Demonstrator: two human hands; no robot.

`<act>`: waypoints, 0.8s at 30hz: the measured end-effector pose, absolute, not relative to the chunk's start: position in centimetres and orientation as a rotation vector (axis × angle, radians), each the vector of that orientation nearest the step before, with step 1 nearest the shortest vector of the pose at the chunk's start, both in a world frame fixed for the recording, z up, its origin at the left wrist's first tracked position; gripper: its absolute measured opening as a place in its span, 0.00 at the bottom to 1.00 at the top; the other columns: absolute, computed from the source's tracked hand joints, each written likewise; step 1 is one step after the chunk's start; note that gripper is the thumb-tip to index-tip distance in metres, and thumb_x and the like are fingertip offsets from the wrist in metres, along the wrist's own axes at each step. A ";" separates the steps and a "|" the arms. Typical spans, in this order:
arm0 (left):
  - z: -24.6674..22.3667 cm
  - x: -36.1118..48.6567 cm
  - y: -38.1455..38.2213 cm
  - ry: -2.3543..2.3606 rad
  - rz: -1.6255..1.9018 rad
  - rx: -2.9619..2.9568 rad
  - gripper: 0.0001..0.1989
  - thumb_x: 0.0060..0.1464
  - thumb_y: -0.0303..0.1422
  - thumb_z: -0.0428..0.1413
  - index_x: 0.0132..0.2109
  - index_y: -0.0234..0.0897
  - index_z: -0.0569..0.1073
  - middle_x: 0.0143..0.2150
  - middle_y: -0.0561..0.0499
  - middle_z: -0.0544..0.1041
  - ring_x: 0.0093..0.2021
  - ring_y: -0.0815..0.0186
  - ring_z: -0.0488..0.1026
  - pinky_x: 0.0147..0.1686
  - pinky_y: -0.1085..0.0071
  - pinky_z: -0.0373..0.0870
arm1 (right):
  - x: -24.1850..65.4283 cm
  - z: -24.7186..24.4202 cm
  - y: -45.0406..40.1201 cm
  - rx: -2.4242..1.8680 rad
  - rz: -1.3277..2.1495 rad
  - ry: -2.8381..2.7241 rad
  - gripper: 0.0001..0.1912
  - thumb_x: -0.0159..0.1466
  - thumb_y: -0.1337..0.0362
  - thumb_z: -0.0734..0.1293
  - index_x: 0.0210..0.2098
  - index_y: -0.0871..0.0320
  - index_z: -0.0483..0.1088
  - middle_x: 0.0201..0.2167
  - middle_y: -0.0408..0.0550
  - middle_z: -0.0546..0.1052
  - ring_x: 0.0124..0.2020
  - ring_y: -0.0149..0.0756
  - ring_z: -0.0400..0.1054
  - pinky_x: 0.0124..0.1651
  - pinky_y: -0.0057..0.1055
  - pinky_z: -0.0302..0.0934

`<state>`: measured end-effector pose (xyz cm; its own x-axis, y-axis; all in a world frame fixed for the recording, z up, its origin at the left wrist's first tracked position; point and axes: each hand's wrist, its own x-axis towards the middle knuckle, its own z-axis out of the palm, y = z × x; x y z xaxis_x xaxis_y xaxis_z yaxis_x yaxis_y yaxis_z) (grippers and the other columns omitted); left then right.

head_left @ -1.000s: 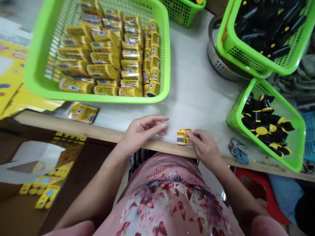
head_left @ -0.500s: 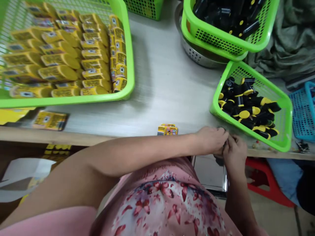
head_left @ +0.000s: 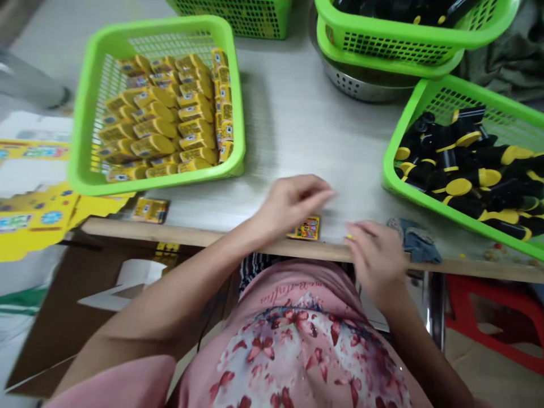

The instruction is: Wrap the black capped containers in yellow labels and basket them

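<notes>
My left hand point(head_left: 293, 204) hovers over the table's front edge, fingers stretched to the right and slightly blurred, with nothing visible in it. Just beneath it lies a small yellow printed card point(head_left: 308, 228), partly hidden by the hand. My right hand point(head_left: 378, 258) is closed in a pinch at the edge, and a tiny yellow piece point(head_left: 349, 237) shows at its fingertips. Right beside that hand lies a crumpled grey-blue cloth point(head_left: 414, 241).
A green basket point(head_left: 241, 136) holds rows of yellow wrapped packs. Another green basket point(head_left: 393, 153) holds black items with yellow ends. Stacked baskets point(head_left: 382, 37) sit on a metal colander point(head_left: 361, 88). More yellow cards point(head_left: 150, 210) and yellow printed sheets point(head_left: 46, 215) lie left.
My hands were together at the grey-blue cloth; now they are apart. The left hand has moved left, over the yellow card. The view has shifted, showing more on the left.
</notes>
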<state>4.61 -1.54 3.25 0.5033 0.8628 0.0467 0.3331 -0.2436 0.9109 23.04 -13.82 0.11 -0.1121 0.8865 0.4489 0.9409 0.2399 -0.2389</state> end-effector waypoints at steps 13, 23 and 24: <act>0.1 -1.8 -6.9 1.243 0.977 2.000 0.16 0.55 0.44 0.63 0.42 0.36 0.82 0.38 0.43 0.82 0.39 0.59 0.76 0.43 0.62 0.72 | 18.7 -0.4 -10.1 -1.352 -0.108 -2.324 0.16 0.68 0.72 0.62 0.52 0.56 0.75 0.51 0.54 0.79 0.49 0.45 0.71 0.51 0.44 0.65; 1.7 0.0 -4.9 1.170 0.822 1.113 0.16 0.48 0.47 0.65 0.33 0.38 0.82 0.30 0.50 0.82 0.27 0.64 0.75 0.32 0.69 0.75 | 21.4 3.6 -8.2 -1.500 -0.079 -1.952 0.16 0.69 0.62 0.65 0.55 0.54 0.73 0.47 0.52 0.80 0.49 0.40 0.74 0.55 0.39 0.69; 1.6 0.1 -4.7 1.183 0.806 1.049 0.16 0.44 0.47 0.67 0.31 0.38 0.82 0.28 0.50 0.82 0.25 0.65 0.74 0.31 0.69 0.75 | 23.2 4.3 -7.8 -1.563 -0.136 -1.901 0.15 0.69 0.61 0.65 0.53 0.54 0.74 0.47 0.52 0.80 0.49 0.41 0.75 0.55 0.40 0.69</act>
<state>0.07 -4.67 1.58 0.2175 0.9186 -0.3300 0.0286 0.3319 0.9429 23.18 -7.84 4.33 -0.0644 0.8356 0.5455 0.9049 0.2793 -0.3211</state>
